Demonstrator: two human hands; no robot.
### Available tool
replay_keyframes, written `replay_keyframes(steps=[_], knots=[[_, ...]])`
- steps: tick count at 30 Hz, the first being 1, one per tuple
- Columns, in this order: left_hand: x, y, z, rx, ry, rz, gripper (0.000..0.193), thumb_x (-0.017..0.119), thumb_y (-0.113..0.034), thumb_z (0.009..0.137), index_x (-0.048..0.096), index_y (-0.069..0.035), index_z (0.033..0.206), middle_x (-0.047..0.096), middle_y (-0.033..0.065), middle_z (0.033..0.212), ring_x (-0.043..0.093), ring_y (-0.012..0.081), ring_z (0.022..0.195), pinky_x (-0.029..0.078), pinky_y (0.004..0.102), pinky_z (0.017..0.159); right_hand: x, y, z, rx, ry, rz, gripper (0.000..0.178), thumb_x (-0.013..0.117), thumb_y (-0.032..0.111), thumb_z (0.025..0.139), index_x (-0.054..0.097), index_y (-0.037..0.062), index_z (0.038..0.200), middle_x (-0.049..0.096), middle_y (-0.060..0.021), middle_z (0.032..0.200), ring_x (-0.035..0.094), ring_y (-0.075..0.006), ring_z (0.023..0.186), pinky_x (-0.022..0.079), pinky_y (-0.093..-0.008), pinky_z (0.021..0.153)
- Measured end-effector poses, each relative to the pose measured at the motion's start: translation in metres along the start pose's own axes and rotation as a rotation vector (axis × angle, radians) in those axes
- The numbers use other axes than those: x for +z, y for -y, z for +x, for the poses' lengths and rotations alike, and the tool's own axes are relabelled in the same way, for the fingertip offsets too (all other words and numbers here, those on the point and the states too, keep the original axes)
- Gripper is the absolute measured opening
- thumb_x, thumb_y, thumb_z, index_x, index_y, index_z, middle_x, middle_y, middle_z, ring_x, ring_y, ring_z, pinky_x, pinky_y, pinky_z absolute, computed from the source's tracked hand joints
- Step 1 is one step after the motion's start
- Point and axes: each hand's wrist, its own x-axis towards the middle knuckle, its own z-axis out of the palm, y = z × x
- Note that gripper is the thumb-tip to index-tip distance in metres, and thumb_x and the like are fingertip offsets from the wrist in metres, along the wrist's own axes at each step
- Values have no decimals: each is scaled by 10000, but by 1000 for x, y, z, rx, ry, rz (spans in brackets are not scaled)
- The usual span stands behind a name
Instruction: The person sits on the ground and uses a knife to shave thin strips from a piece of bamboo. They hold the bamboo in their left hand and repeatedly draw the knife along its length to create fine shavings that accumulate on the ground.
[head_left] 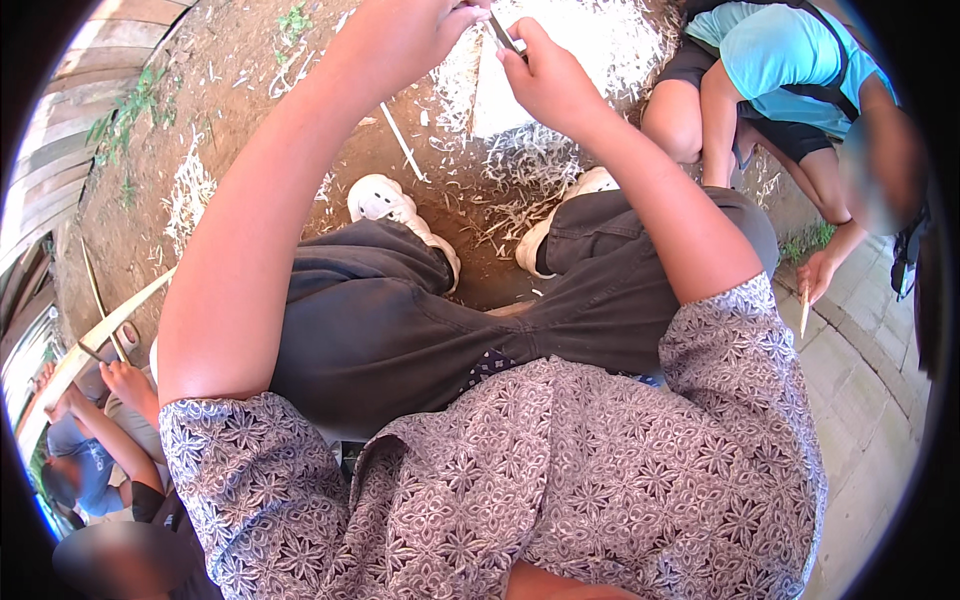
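The right grip [548, 75] was closed on a piece [501, 34], dark, slim and straight, slanting up toward the left grip [440, 28], whose cropped hold could not be told.

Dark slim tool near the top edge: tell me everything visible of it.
The dark slim tool looks straight and narrow, its material unclear. It slants from upper left to lower right near the picture's top edge. The right hand holds its lower end; its upper end lies close to the left hand, contact unclear.
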Motion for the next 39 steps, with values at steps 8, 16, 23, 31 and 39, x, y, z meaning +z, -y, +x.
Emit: replay_keyframes(steps=[8, 16, 23, 31, 39], knots=[[4, 4, 7, 59, 17, 60, 107, 641, -103, 907, 654, -3, 942, 664, 221, 845, 654, 424, 817, 518, 473, 744, 22, -100, -5, 118, 59, -196, 273, 580, 259, 1026, 538, 47, 1193, 655, -196, 772, 662, -355, 740, 501, -483, 715], [4, 6, 6, -67, 12, 58, 111, 681, -81, 885, 714, -17, 969, 699, 212, 885, 677, 392, 822, 529, 433, 735, 5, -19, -8, 60, 35, -64, 241, 560, 235, 1032, 518, 48, 1178, 649, -196, 770, 656, -374, 746, 494, -489, 705], [11, 7, 8, -125, -27, 36, 98, 714, -105, 888, 727, -14, 921, 702, 209, 826, 691, 348, 739, 526, 425, 676, 9, -83, -15, 166, 121, -216, 251, 545, 218, 1030, 545, 32, 1198, 687, -262, 911, 686, -431, 886, 510, -510, 801], [12, 1, 13, -148, -42, 137, 109, 737, -122, 880, 728, -16, 904, 708, 193, 796, 686, 321, 698, 531, 404, 654, -14, -9, -19, 63, 33, -36, 265, 561, 181, 999, 515, 6, 1193, 678, -317, 966, 670, -487, 928, 522, -538, 806], [7, 0, 8, -120, -54, 251, 109, 733, -128, 879, 723, -20, 889, 705, 185, 789, 685, 328, 701, 529, 406, 655, -20, -27, -24, 146, 77, -65, 277, 557, 219, 1024, 533, 29, 1226, 694, -260, 921, 693, -427, 890, 517, -513, 805]])
